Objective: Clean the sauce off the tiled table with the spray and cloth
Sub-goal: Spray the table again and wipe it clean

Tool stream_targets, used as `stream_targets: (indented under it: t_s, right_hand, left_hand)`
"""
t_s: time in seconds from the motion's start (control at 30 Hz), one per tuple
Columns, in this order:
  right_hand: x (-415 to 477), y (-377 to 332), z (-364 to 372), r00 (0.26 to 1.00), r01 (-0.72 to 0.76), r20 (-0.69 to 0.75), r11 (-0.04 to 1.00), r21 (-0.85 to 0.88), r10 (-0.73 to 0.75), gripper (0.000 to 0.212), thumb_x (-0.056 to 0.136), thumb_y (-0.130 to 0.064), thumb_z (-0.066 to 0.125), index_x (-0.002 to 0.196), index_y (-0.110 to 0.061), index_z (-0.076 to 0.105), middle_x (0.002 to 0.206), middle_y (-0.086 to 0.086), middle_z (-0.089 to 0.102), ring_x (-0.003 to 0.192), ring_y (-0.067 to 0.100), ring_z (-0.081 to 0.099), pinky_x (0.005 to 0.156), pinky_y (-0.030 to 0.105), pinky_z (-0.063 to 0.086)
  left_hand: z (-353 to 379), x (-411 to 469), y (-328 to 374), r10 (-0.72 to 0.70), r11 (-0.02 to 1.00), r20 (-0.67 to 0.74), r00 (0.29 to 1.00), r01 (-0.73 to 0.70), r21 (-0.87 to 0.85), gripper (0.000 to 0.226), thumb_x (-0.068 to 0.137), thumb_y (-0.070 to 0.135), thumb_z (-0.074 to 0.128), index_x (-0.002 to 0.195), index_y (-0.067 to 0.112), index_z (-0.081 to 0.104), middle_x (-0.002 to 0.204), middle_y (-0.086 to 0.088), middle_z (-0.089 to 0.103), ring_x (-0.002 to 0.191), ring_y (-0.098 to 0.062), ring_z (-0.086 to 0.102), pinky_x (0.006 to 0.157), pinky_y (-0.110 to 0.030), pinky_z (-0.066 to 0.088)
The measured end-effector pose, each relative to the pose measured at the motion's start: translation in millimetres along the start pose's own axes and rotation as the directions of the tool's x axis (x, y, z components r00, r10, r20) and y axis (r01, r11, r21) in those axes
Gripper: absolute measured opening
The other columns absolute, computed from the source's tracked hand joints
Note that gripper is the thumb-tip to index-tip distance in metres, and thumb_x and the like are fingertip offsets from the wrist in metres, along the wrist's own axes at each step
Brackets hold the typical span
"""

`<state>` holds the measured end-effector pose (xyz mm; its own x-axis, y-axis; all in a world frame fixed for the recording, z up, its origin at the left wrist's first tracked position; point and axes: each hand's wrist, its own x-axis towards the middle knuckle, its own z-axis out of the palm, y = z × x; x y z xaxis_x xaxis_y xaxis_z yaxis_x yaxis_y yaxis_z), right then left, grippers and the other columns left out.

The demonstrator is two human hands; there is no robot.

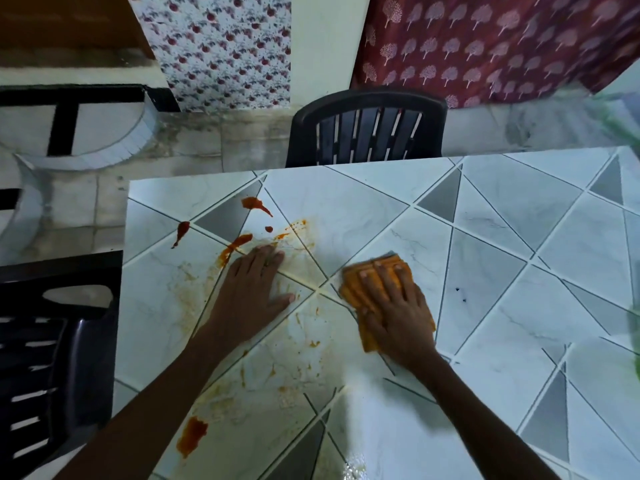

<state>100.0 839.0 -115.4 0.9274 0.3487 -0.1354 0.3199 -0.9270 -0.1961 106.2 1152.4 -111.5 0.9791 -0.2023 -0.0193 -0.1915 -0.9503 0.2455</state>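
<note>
Head view | wiping | right hand (393,308) flat on orange cloth (351,292) | left hand (251,289) flat, empty | next: sweep sauce (254,203), left of frame

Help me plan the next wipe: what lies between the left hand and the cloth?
Head view: between left hand and cloth lies only table tile, thinly smeared with sauce; no thick blobs there.

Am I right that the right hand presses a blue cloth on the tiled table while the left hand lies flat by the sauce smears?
Not quite: the head view shows the cloth is orange, not blue. Otherwise yes: the right hand presses it on the tiled table while the left hand lies flat by the sauce smears.
</note>
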Motion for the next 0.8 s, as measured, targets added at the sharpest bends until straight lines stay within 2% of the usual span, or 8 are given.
stream_targets:
  t_s: [0.13, 0.2, 0.3, 0.4, 0.5, 0.63, 0.73, 0.8]
  right_hand:
    - [73.0, 2.3, -4.8, 0.967, -0.249, -0.063, 0.968, -0.019, 0.248, 0.066, 0.097, -0.061, 0.024, 0.158, -0.035, 0.019, 0.168, 0.000, 0.015, 0.152, 0.039, 0.009, 0.116, 0.059, 0.024]
    - [109.4, -15.1, -4.4, 0.954, -0.292, -0.064, 0.956, 0.022, 0.292, 0.069, 0.097, -0.063, 0.020, 0.160, -0.036, 0.010, 0.169, -0.001, 0.005, 0.153, 0.039, 0.001, 0.119, 0.061, 0.017]
    - [113.9, -44.6, 0.2, 0.976, -0.213, -0.046, 0.977, 0.020, 0.214, 0.068, 0.100, -0.062, 0.021, 0.160, -0.035, 0.004, 0.169, -0.001, 0.000, 0.154, 0.038, -0.004, 0.121, 0.061, 0.010]
    - [69.5, -55.3, 4.5, 0.997, -0.068, -0.044, 0.998, 0.015, 0.069, 0.064, 0.101, -0.061, 0.026, 0.159, -0.036, 0.014, 0.169, -0.002, 0.008, 0.154, 0.036, 0.004, 0.118, 0.058, 0.018]
    - [16.3, -48.0, 13.3, 0.999, -0.006, -0.047, 1.000, -0.018, 0.005, 0.063, 0.101, -0.061, 0.024, 0.158, -0.037, 0.018, 0.169, -0.003, 0.009, 0.153, 0.034, 0.009, 0.115, 0.055, 0.025]
    - [-8.7, -40.4, 16.2, 0.999, -0.011, -0.036, 1.000, 0.001, 0.011, 0.064, 0.100, -0.063, 0.021, 0.158, -0.037, 0.018, 0.168, -0.003, 0.011, 0.154, 0.034, 0.009, 0.115, 0.057, 0.025]
    - [11.5, -43.0, 13.1, 0.998, -0.056, -0.038, 0.998, 0.025, 0.057, 0.065, 0.100, -0.063, 0.026, 0.158, -0.036, 0.021, 0.167, -0.001, 0.016, 0.153, 0.035, 0.011, 0.116, 0.057, 0.023]
    - [40.3, -37.4, 9.3, 0.991, -0.121, -0.059, 0.992, 0.038, 0.123, 0.065, 0.099, -0.061, 0.030, 0.158, -0.035, 0.020, 0.167, 0.000, 0.017, 0.153, 0.037, 0.011, 0.118, 0.058, 0.020]
  left_hand:
    - [2.8, -2.2, 0.9, -0.006, 1.000, -0.003, 1.000, 0.006, -0.028, 0.076, 0.087, 0.061, 0.048, 0.143, 0.010, 0.045, 0.149, -0.013, 0.042, 0.137, -0.033, 0.039, 0.110, -0.049, 0.036]
    - [4.3, -3.7, 2.0, -0.023, 0.999, 0.013, 1.000, 0.023, -0.036, 0.078, 0.087, 0.062, 0.044, 0.145, 0.010, 0.042, 0.151, -0.013, 0.040, 0.139, -0.033, 0.036, 0.112, -0.050, 0.032]
    - [3.2, -4.9, 2.6, -0.032, 0.998, 0.046, 0.998, 0.035, -0.050, 0.080, 0.088, 0.063, 0.040, 0.147, 0.010, 0.039, 0.153, -0.013, 0.037, 0.143, -0.033, 0.032, 0.115, -0.051, 0.029]
    - [1.5, -3.3, 3.8, -0.041, 0.998, 0.083, 0.996, 0.044, -0.038, 0.081, 0.087, 0.064, 0.039, 0.147, 0.009, 0.038, 0.153, -0.013, 0.036, 0.143, -0.034, 0.032, 0.115, -0.052, 0.029]
    - [-0.4, 0.5, 7.1, -0.070, 0.997, 0.129, 0.989, 0.073, -0.025, 0.082, 0.085, 0.064, 0.039, 0.145, 0.009, 0.039, 0.152, -0.013, 0.038, 0.141, -0.035, 0.033, 0.113, -0.050, 0.030]
    - [-4.4, 0.5, 12.0, -0.102, 0.994, 0.154, 0.983, 0.107, -0.028, 0.079, 0.086, 0.057, 0.048, 0.146, 0.008, 0.038, 0.153, -0.016, 0.037, 0.142, -0.037, 0.031, 0.113, -0.052, 0.028]
    - [-3.7, 2.2, 15.7, -0.104, 0.994, 0.157, 0.982, 0.109, -0.022, 0.077, 0.087, 0.043, 0.066, 0.148, 0.007, 0.036, 0.155, -0.017, 0.033, 0.144, -0.038, 0.027, 0.114, -0.053, 0.025]
    - [-3.5, 2.9, 17.3, -0.113, 0.993, 0.161, 0.980, 0.118, -0.026, 0.078, 0.086, 0.040, 0.069, 0.149, 0.007, 0.035, 0.156, -0.017, 0.032, 0.145, -0.038, 0.025, 0.115, -0.052, 0.024]
